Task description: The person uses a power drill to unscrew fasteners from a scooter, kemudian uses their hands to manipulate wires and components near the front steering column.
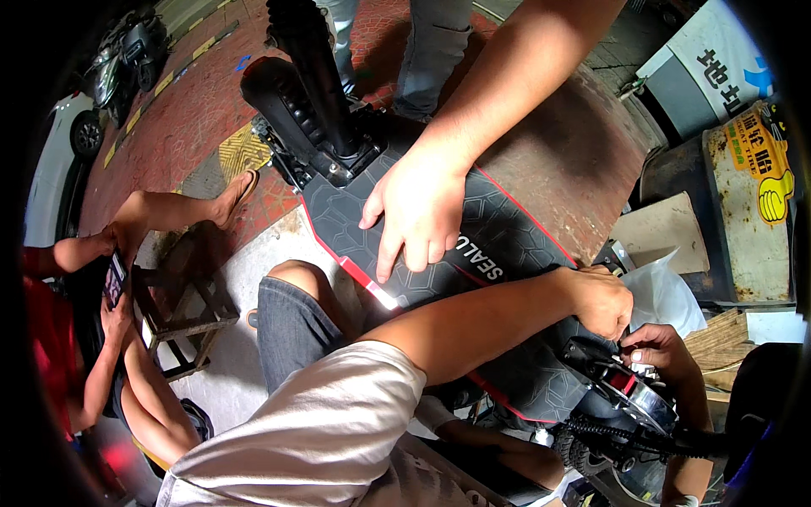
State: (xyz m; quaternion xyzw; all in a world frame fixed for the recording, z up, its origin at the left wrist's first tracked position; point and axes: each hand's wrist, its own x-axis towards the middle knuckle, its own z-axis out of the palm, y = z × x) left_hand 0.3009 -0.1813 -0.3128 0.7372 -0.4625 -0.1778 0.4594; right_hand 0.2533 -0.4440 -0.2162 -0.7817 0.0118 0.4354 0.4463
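A dark scooter deck (pixel 519 228) with hexagon patterns and red edges lies across the middle. My left forearm crosses it, and my left hand (pixel 601 302) is curled at its right end, its grip partly hidden. Beside it, my right hand (pixel 652 348) is closed near a black and silver mechanism (pixel 623 387), its thumb bent over something too small to name. A standing person's hand (pixel 411 220) rests on the deck, index finger extended toward the lit red side strip (pixel 361 275). A black tube (pixel 300 76) rises from the deck's far end.
Under the deck is a worn table (pixel 583 160). A person with a phone (pixel 116 277) sits at left by a wooden stool (pixel 186 317). A parked motorbike (pixel 127 59) and white car (pixel 63 152) stand behind. At right are a plastic bag (pixel 663 300), cardboard (pixel 659 228) and a rusty box (pixel 743 245).
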